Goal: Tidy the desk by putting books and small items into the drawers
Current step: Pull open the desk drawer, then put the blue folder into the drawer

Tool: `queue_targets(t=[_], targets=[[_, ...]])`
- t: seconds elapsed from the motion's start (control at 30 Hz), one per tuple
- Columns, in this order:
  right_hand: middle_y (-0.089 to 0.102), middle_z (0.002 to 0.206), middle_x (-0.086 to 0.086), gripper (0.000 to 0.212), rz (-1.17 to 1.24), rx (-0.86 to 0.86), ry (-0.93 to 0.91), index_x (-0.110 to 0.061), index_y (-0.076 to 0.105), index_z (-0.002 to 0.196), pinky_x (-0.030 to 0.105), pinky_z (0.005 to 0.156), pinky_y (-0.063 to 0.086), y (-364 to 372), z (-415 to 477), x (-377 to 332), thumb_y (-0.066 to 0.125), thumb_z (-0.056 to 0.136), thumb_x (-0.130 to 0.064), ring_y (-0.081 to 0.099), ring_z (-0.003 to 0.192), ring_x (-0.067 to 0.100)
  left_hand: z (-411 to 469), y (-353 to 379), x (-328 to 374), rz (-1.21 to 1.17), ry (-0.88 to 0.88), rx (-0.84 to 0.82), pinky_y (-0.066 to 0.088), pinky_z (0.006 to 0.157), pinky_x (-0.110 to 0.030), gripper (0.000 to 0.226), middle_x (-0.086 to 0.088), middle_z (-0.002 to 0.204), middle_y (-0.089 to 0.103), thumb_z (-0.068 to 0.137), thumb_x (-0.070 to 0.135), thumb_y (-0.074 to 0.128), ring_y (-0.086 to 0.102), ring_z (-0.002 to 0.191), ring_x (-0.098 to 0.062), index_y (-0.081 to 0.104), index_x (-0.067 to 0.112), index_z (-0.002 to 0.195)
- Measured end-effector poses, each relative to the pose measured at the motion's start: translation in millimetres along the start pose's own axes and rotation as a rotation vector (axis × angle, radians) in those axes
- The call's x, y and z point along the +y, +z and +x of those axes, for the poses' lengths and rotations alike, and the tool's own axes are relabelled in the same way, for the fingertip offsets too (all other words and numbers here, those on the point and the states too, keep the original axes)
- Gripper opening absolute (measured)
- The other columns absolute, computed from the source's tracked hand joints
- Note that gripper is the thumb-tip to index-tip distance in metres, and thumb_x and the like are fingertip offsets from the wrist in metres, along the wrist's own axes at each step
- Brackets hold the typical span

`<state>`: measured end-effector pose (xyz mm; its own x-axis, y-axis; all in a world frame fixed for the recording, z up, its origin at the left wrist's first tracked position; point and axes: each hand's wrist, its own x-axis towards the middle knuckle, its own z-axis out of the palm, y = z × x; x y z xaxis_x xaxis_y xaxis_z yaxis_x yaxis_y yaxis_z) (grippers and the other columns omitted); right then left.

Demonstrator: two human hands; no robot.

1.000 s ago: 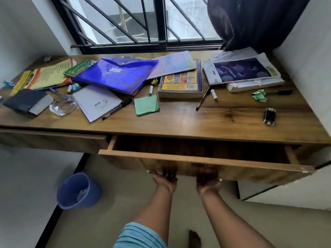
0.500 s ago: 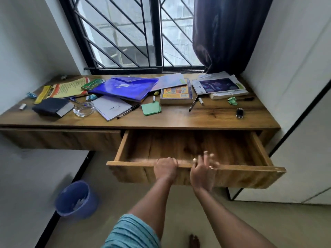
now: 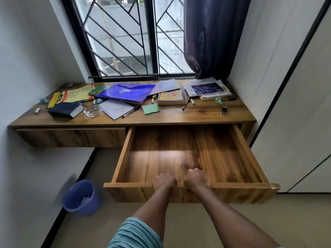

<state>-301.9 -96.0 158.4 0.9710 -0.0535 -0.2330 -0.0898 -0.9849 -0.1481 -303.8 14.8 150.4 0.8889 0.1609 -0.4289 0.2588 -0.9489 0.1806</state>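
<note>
The right drawer (image 3: pixel 250 185) is pulled far out and nothing lies in it. My left hand (image 3: pixel 164 181) and my right hand (image 3: pixel 196 178) both grip its front rim side by side, fingers curled over the edge. On the wooden desk (image 3: pixel 197 114) lie a blue folder (image 3: pixel 126 92), a spiral notepad (image 3: pixel 116 108) with a black pen (image 3: pixel 131 111), a thick dark book (image 3: pixel 65 110), a yellow book (image 3: pixel 172 96), a purple-covered book (image 3: pixel 206 88), a green paper pad (image 3: pixel 150 109) and a small black item (image 3: pixel 224 110). The left drawer (image 3: pixel 71 136) is closed.
A glass ashtray (image 3: pixel 92 111) sits beside the dark book. A yellow-red booklet (image 3: pixel 71 95) lies far left, small markers and a crumpled green paper (image 3: pixel 218 100) are scattered about. A blue bin (image 3: pixel 81 197) stands on the floor at left. A dark curtain (image 3: pixel 211 36) hangs over the desk's right end.
The drawer has slid out from barely open to nearly full extension. Both hands moved from under its front to gripping the top rim; the right hand, briefly open, has closed on it.
</note>
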Motion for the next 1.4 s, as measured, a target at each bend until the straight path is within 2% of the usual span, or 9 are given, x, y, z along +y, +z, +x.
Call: queue_targets(t=[0.27, 0.6, 0.73, 0.9, 0.97, 1.07, 1.17, 1.27, 1.4], targets=[[0.067, 0.105, 0.001, 0.021, -0.144, -0.088, -0.102, -0.018, 0.066, 0.103, 0.029, 0.081, 0.048, 9.3, -50.1, -2.7, 0.05, 0.092, -0.026, 0.063, 0.097, 0.018, -59.3, 26.8, -19.6, -0.011, 0.002, 0.039, 0.055, 0.084, -0.031, 0.031, -0.004, 0.099, 0.071, 0.094, 0.034, 0.046, 0.067, 0.092, -0.019, 0.071, 0.016, 0.095], [0.066, 0.113, 0.0, 0.024, -0.2, -0.121, -0.135, -0.019, 0.065, 0.11, 0.031, 0.086, 0.049, 10.9, -64.7, -6.1, 0.05, 0.094, -0.028, 0.062, 0.105, 0.018, -65.8, 29.5, -28.9, -0.009, 0.024, -0.006, 0.05, 0.088, -0.032, 0.033, -0.003, 0.108, 0.069, 0.091, 0.043, 0.049, 0.064, 0.103, -0.021, 0.069, 0.019, 0.102], [0.061, 0.118, 0.002, 0.027, -0.223, -0.288, -0.054, -0.016, 0.061, 0.117, 0.03, 0.091, 0.048, 1.8, -51.7, -19.6, 0.05, 0.093, -0.022, 0.059, 0.109, 0.018, -46.3, 14.0, -37.3, -0.108, 0.042, -0.166, 0.049, 0.094, -0.033, 0.037, -0.004, 0.112, 0.066, 0.088, 0.044, 0.053, 0.061, 0.107, -0.021, 0.066, 0.017, 0.109], [0.059, 0.115, 0.008, 0.016, 0.052, -0.65, 0.267, -0.007, 0.057, 0.092, 0.025, 0.065, 0.049, -15.9, -10.0, -51.4, 0.045, 0.094, -0.018, 0.062, 0.088, 0.018, 2.6, -12.8, -50.5, -0.158, 0.139, -0.514, 0.048, 0.1, -0.039, 0.037, -0.008, 0.117, 0.062, 0.092, 0.03, 0.053, 0.06, 0.114, -0.025, 0.058, 0.011, 0.123], [0.065, 0.105, 0.007, 0.024, 0.238, -0.62, 0.277, -0.006, 0.056, 0.081, 0.031, 0.077, 0.053, -16.9, 13.9, -68.3, 0.046, 0.094, -0.023, 0.065, 0.099, 0.021, 25.8, -27.6, -58.1, -0.097, 0.195, -0.351, 0.045, 0.1, -0.039, 0.039, -0.007, 0.122, 0.055, 0.092, 0.031, 0.051, 0.055, 0.118, -0.026, 0.052, 0.016, 0.128], [0.058, 0.074, 0.004, 0.024, 0.461, -0.346, 0.206, -0.014, 0.055, 0.076, 0.03, 0.072, 0.058, -20.4, 61.1, -92.0, 0.052, 0.092, -0.033, 0.059, 0.064, 0.016, 76.7, -62.8, -66.2, -0.219, 0.148, -0.077, 0.048, 0.096, -0.038, 0.035, -0.003, 0.12, 0.056, 0.089, 0.042, 0.052, 0.057, 0.108, -0.021, 0.055, 0.023, 0.118], [0.059, 0.074, 0.004, 0.018, 0.5, -0.245, 0.142, -0.015, 0.056, 0.08, 0.028, 0.056, 0.057, -40.7, 109.5, -109.0, 0.056, 0.091, -0.03, 0.059, 0.058, 0.015, 133.6, -105.7, -62.1, -0.386, 0.055, -0.007, 0.055, 0.082, -0.034, 0.024, -0.007, 0.1, 0.067, 0.092, 0.031, 0.05, 0.065, 0.089, -0.02, 0.066, 0.014, 0.098], [0.062, 0.079, 0.005, 0.018, 0.503, -0.174, 0.109, -0.016, 0.056, 0.074, 0.032, 0.07, 0.056, -63.9, 170.3, -127.1, 0.057, 0.09, -0.023, 0.066, 0.078, 0.021, 185.0, -156.3, -55.2, -0.566, -0.017, 0.065, 0.051, 0.08, -0.034, 0.027, -0.009, 0.094, 0.069, 0.091, 0.02, 0.045, 0.064, 0.092, -0.026, 0.068, 0.007, 0.089], [0.068, 0.092, 0.012, 0.019, 0.644, -0.146, 0.058, -0.005, 0.069, 0.095, 0.028, 0.065, 0.047, -89.3, 260.2, -149.2, 0.059, 0.086, -0.019, 0.061, 0.078, 0.023, 275.0, -197.8, -50.0, -0.757, -0.146, 0.14, 0.048, 0.091, -0.032, 0.032, -0.015, 0.115, 0.068, 0.088, 0.014, 0.045, 0.062, 0.11, -0.031, 0.068, 0.004, 0.109]])
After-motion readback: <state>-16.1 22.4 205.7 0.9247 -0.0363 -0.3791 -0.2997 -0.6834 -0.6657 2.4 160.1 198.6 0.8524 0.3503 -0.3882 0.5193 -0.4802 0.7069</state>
